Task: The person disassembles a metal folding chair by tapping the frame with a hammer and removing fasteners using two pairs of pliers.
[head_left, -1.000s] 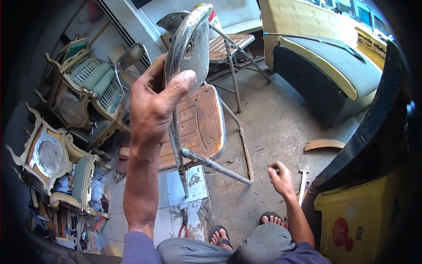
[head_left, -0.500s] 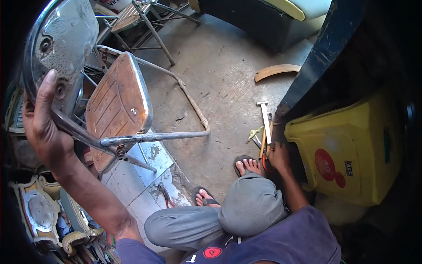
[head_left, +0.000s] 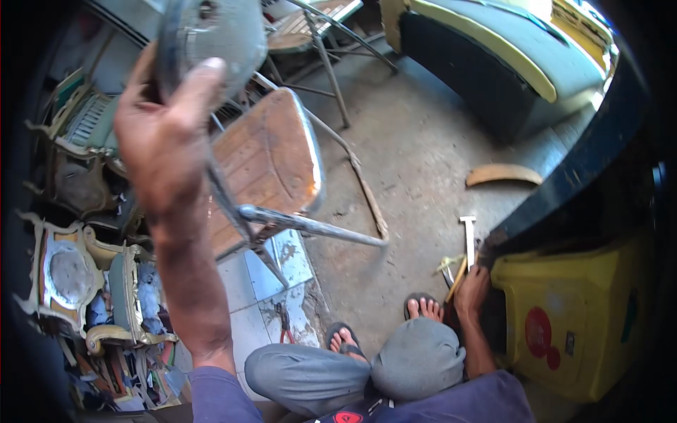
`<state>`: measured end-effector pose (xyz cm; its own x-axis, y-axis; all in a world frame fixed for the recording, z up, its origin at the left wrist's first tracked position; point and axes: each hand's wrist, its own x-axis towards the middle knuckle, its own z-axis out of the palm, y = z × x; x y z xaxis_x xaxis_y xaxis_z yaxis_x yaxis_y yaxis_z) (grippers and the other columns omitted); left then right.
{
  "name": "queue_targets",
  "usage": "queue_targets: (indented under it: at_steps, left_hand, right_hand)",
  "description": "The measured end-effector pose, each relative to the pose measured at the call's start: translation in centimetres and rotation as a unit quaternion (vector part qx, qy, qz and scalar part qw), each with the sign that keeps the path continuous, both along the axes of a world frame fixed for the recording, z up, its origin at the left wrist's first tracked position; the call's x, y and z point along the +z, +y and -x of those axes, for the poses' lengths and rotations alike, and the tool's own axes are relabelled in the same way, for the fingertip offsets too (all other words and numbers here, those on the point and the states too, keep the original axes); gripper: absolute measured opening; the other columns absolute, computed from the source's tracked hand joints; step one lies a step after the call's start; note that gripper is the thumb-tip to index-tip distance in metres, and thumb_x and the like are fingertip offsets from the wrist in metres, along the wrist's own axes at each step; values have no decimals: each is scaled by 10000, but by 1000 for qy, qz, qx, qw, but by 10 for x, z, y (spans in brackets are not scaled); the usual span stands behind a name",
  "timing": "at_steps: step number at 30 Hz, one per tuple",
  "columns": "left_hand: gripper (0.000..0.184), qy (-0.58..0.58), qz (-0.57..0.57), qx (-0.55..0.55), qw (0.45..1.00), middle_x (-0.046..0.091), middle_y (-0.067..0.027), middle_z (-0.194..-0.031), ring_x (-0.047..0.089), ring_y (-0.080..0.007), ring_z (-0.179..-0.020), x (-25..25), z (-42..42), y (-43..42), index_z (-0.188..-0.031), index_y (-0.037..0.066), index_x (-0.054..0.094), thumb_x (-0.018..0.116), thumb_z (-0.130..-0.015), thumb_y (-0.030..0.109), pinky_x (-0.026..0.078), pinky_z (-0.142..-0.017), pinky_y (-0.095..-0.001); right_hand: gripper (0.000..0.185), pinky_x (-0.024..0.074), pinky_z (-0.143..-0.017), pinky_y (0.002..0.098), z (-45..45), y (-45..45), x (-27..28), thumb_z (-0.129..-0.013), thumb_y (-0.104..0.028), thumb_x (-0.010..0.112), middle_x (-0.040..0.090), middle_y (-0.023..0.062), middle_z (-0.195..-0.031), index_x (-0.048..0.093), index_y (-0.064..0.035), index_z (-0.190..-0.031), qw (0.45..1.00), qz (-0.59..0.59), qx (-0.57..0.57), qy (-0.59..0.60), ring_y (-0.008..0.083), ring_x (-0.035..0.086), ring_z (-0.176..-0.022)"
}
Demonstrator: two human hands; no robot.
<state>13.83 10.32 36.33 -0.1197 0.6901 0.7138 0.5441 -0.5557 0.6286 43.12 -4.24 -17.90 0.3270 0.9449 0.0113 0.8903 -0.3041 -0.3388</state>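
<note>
My left hand (head_left: 166, 141) is closed on the edge of a metal folding chair's backrest (head_left: 218, 46), with the thumb lying over its face. The chair's worn brown seat (head_left: 271, 151) is tilted, and its bare metal frame (head_left: 310, 225) reaches across the floor. Down at the right, my right hand (head_left: 471, 292) has its fingers curled in among tools on the floor. A hammer with a pale handle (head_left: 470, 240) and a thin wooden stick (head_left: 457, 278) lie against it. What the fingers hold is hidden.
A yellow plastic box (head_left: 571, 310) stands right of my right hand. Red-handled pliers (head_left: 285, 324) lie on the tiles. A curved wooden piece (head_left: 503, 174) is on the floor. Carved chair frames (head_left: 67, 271) are stacked at left; an upholstered seat (head_left: 501, 49) stands behind.
The view has shifted, so the chair and floor items appear farther right and lower. My right hand has moved in over the tools and covers the red item that showed beside it.
</note>
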Motion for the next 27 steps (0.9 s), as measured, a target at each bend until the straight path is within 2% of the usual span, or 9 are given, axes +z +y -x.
queue_targets:
  at_steps: [5,9,15,17,19,21,23,25,27]
  left_hand:
    - [483,7,33,-102,994,732,-118,-1195,693,-191,-1089,-3,-17,-6,-1398,-49,616,685,-923,9,506,-1044,-328]
    - [533,-34,69,-110,991,727,-115,-1223,691,-171,-1088,-5,-7,-5,-1395,-51,622,749,-884,32,507,-1032,-317]
    - [584,-56,47,-132,989,704,-134,-1262,690,-192,-1114,-8,-7,-3,-1421,-56,591,759,-866,12,523,-1030,-334]
    - [611,-78,53,-149,984,696,-135,-1276,686,-199,-1133,-8,-9,-3,-1436,-56,570,764,-860,2,519,-1051,-341]
    - [606,-83,62,-151,983,699,-133,-1266,688,-204,-1136,-8,-8,-4,-1432,-56,572,766,-860,-4,516,-1065,-348]
    - [601,-67,64,-131,987,696,-133,-1277,685,-203,-1142,-6,-8,-5,-1428,-56,575,762,-860,-3,515,-1057,-343]
    - [595,-63,68,-125,988,697,-133,-1279,683,-202,-1145,-5,-4,-5,-1424,-57,578,760,-860,-1,513,-1054,-339]
    - [589,-56,67,-121,989,698,-133,-1281,681,-201,-1148,-7,-6,-6,-1419,-58,582,758,-860,1,512,-1050,-336]
    - [557,-44,46,-99,993,705,-128,-1261,680,-194,-1135,-7,-8,-6,-1396,-53,604,747,-861,5,511,-1040,-332]
  right_hand:
    - [592,539,-922,537,19,-23,52,-871,-204,788,572,245,-1209,502,-44,-1365,991,122,-28,52,429,598,-1145]
    - [832,550,-935,525,16,-24,10,-825,-201,814,610,270,-1200,364,-56,-1509,983,171,-50,38,467,599,-1168]
    - [549,542,-862,593,-3,-5,10,-853,-154,665,653,350,-1050,418,-42,-1329,971,101,-125,175,547,680,-937]
    - [539,528,-860,617,-9,-1,49,-850,-138,627,671,356,-971,404,-48,-1333,938,152,-103,293,565,670,-920]
    - [503,553,-818,548,-6,-4,59,-853,-132,616,670,308,-876,400,-56,-1301,947,102,-33,302,482,702,-838]
    - [406,544,-742,449,28,8,132,-874,-129,675,637,220,-848,448,-46,-1201,870,-25,108,481,335,672,-764]
    - [304,504,-692,375,67,43,170,-900,-116,710,573,137,-806,491,-43,-1098,749,-108,129,641,218,596,-734]
    - [214,492,-702,380,88,113,267,-924,-76,680,556,109,-846,520,-26,-1057,758,-155,280,569,219,573,-729]
    - [208,495,-737,392,110,149,305,-886,-2,628,573,136,-923,532,-10,-1071,718,-208,355,561,245,588,-810]
